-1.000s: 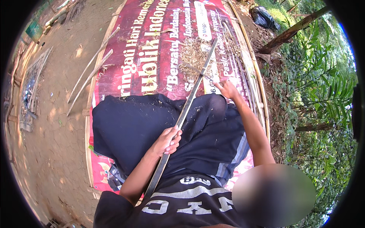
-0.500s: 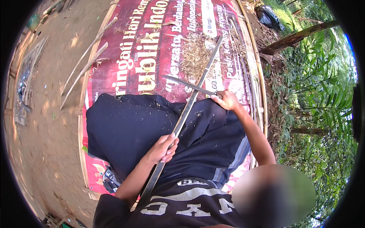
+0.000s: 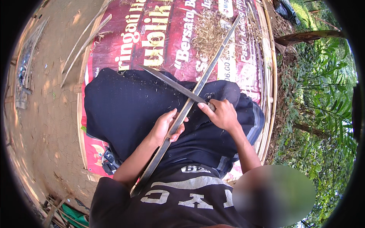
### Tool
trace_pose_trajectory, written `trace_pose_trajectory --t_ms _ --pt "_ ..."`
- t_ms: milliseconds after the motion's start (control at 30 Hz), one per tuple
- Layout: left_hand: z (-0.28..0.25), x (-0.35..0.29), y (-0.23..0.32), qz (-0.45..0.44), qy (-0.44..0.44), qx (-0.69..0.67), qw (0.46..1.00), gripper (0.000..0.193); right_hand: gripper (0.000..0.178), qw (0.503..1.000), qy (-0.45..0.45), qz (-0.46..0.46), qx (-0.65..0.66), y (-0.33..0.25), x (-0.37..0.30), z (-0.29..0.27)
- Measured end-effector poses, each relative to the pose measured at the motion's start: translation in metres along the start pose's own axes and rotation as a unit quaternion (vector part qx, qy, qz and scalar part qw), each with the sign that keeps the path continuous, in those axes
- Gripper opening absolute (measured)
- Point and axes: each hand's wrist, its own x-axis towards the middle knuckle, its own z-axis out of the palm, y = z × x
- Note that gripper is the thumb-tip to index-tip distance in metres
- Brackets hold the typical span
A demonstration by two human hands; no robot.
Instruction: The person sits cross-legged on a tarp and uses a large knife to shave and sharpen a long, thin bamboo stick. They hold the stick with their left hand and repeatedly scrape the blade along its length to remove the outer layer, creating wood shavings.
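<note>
The left hand (image 3: 166, 127) curls round a strip (image 3: 207, 74) slanting over the dark cloth (image 3: 118, 102) on the lap, while the right hand (image 3: 223, 114) grips a knife (image 3: 172, 84) by its handle, blade crossing the strip.

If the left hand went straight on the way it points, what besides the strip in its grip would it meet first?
Most likely the knife's blade, crossing the strip just ahead of the left hand; exact height differences are hard to judge from this view.
</note>
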Motion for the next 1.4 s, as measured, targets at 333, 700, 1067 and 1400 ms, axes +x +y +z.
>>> trace_pose_trajectory --t_ms 333,700,1067,1400 --pt "0.000 -0.035 0.009 -0.029 0.008 0.179 0.983 0.026 0.064 0.968 0.090 0.040 0.232 0.013 -0.040 0.032" --pt "-0.011 -0.076 0.005 -0.073 -0.129 0.248 0.957 0.047 0.056 0.930 0.115 0.055 0.344 0.032 -0.071 0.042" --pt "0.031 -0.086 -0.013 0.066 0.084 0.321 0.941 0.020 0.057 0.913 0.139 0.018 0.382 0.028 -0.070 0.040" --pt "0.057 0.029 0.034 0.145 0.006 0.242 0.959 0.023 0.059 0.941 0.152 0.029 0.301 0.029 -0.063 0.023"
